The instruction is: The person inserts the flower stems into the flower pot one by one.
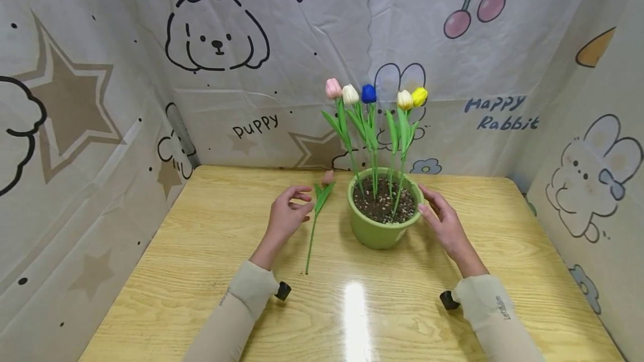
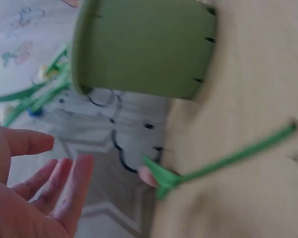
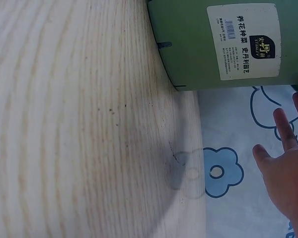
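My left hand (image 1: 288, 215) is over the table just left of a single artificial pink tulip (image 1: 323, 197), holding nothing, its fingers relaxed and apart. That tulip lies on the wood, flower toward the back wall and stem toward me. A green plastic flowerpot (image 1: 374, 234) stands to its right, filled with dark, pebbly soil (image 1: 374, 208). Upright in the soil are several tulips: pink (image 1: 333, 89), white (image 1: 350, 94), blue (image 1: 369, 93), cream (image 1: 405, 100) and yellow (image 1: 420, 96). My right hand (image 1: 445, 223) is at the pot's right rim with extended fingers. In the right wrist view the pot shows a white label (image 3: 246, 42).
The light wooden table (image 1: 211, 272) runs back to a hanging printed cloth (image 1: 302, 32) with cartoon drawings, which also encloses both sides. A bright light reflection lies on the wood in front of the pot.
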Demonstrator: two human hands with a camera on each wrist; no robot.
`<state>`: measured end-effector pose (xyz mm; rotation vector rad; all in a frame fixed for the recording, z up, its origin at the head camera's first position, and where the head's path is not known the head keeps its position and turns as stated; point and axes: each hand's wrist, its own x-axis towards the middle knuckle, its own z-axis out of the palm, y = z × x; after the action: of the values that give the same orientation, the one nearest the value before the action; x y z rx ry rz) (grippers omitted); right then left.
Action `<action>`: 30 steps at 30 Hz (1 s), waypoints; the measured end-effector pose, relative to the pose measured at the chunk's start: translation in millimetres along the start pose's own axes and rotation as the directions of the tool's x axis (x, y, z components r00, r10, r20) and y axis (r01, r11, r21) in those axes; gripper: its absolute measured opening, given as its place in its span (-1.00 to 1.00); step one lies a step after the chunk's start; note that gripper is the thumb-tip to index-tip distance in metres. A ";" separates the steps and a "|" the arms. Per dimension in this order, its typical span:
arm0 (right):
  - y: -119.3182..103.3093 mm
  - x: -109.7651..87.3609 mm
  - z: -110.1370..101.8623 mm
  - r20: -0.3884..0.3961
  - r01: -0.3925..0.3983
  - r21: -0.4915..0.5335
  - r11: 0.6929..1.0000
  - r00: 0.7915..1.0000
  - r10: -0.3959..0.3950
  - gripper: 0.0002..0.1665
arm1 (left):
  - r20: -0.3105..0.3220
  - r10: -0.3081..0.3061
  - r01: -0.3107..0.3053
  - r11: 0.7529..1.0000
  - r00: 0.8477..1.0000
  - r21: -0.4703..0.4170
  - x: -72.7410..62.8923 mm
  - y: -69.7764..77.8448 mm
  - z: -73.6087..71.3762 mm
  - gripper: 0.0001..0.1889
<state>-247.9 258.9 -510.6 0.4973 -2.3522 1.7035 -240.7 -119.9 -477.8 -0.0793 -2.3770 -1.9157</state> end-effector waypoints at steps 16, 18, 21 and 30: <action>1.9 -0.6 -0.3 0.010 -0.020 -0.013 1.000 1.000 0.020 -0.40 | 0.089 -0.277 0.275 0.961 0.957 0.033 -3.9 -51.2 2.1 -0.59; 2.1 -0.6 0.2 0.011 -0.023 -0.012 1.000 1.000 0.023 -0.39 | 0.091 -0.287 0.285 0.958 0.954 0.032 -3.7 -53.1 4.1 -0.59; 2.5 -1.1 0.4 0.010 -0.026 -0.014 1.000 1.000 0.026 -0.39 | 0.091 -0.295 0.293 0.956 0.951 0.034 -3.4 -55.4 7.7 -0.59; 2.0 -0.3 -1.0 0.005 -0.017 -0.027 1.000 1.000 0.017 -0.40 | 0.079 -0.288 0.279 0.955 0.954 0.103 -0.9 -54.9 17.2 -0.56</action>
<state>-248.5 260.5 -512.2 0.4795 -2.3858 1.6776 -245.6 -114.8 -535.0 0.1953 -2.6600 -1.9519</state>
